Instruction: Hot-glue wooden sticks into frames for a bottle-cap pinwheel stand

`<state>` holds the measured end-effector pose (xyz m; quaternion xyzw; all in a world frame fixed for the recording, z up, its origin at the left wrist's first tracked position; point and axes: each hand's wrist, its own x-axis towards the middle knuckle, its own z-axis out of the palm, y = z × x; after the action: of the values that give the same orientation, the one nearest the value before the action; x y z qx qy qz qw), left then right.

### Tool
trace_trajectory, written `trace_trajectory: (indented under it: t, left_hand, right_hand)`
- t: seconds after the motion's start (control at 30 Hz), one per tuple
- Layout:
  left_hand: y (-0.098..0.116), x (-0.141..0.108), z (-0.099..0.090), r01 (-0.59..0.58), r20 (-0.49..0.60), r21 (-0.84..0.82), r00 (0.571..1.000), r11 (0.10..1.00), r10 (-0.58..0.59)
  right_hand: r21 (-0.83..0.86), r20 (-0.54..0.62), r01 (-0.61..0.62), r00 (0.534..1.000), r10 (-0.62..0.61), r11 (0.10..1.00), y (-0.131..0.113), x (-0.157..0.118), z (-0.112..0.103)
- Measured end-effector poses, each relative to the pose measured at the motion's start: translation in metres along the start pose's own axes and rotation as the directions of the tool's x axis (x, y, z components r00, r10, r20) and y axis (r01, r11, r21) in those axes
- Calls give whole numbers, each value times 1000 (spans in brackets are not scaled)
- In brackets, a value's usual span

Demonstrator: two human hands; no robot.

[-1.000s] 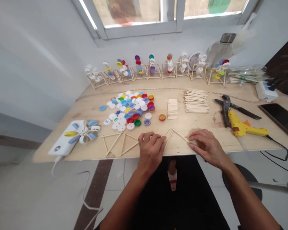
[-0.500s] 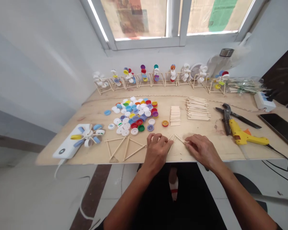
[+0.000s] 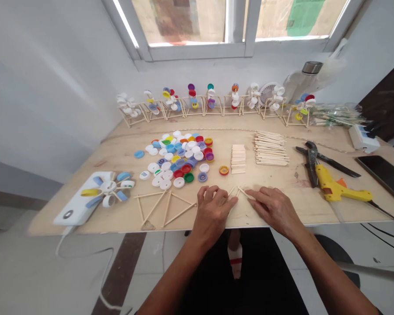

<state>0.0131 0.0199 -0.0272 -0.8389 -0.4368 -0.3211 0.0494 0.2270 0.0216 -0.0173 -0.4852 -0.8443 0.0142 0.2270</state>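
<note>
At the front edge of the table, my left hand is closed over thin wooden sticks, its thumb and fingertips pressing them to the tabletop. My right hand pinches another wooden stick, whose far tip meets the others at a point between the hands. Parts of these sticks are hidden under my fingers. Left of my left hand lie two stick triangles, one farther left and one nearer, almost touching my knuckles. Beyond my hands are a stack of short sticks and a pile of longer sticks.
Colourful bottle caps lie heaped centre-left. A cap wheel rests on a white power bank. Right are pliers, a yellow glue gun and a phone. Several stick frames with cap wheels line the back.
My right fingers have brought their stick slightly left, so its tip sits closer to the sticks under my left hand. The whole view has shifted a little.
</note>
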Motion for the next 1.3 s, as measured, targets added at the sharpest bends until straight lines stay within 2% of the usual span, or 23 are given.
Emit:
trace_trajectory:
  t: [0.9,1.3]
  left_hand:
    - [-2,1,-2,55,68,-58,996,997,-51]
    - [-1,2,-2,58,60,-61,997,996,-55]
  right_hand:
    - [30,21,17,1000,-17,999,0,1,-1]
    - [25,12,13,1000,-14,1000,-1,1,-1]
